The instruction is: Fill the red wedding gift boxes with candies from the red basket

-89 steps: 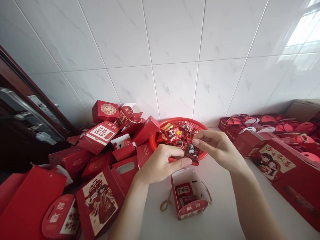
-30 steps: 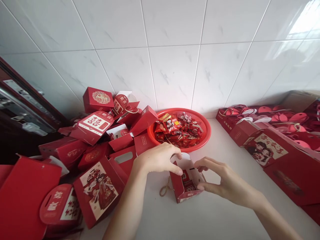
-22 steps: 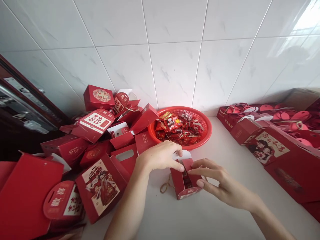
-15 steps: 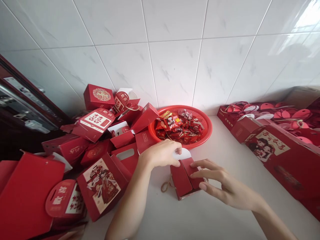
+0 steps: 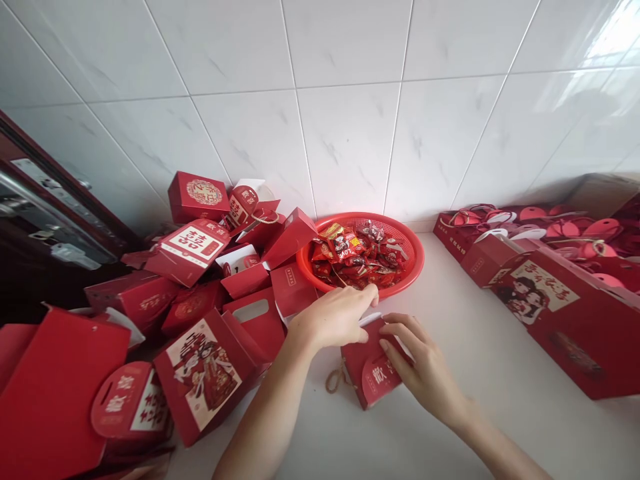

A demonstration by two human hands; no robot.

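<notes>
A small red box (image 5: pixel 367 373) rests on the white tabletop, its rounded flap with white characters lying folded over the top. My left hand (image 5: pixel 335 317) is at the back left edge of the box, fingers bent; whether they pinch the cardboard is not clear. On the right side of the box, my right hand (image 5: pixel 420 363) lies with its fingers on the top, slightly apart. A loop of brown twine (image 5: pixel 334 381) sticks out at the box's left side. Just behind my left hand stands a red plastic basket (image 5: pixel 416 267) of wrapped candies (image 5: pixel 350 253).
Red boxes (image 5: pixel 210 373) with wedding pictures and characters are piled on the left. To the right, a long red box (image 5: pixel 560 320) stands beside several filled red boxes with round-topped handles (image 5: pixel 565 228). A white tiled wall (image 5: pixel 350 147) rises behind.
The rounded flap, which stood up at the back of the box, now lies over the top panels. My left hand has shifted slightly right, and my right hand slightly left.
</notes>
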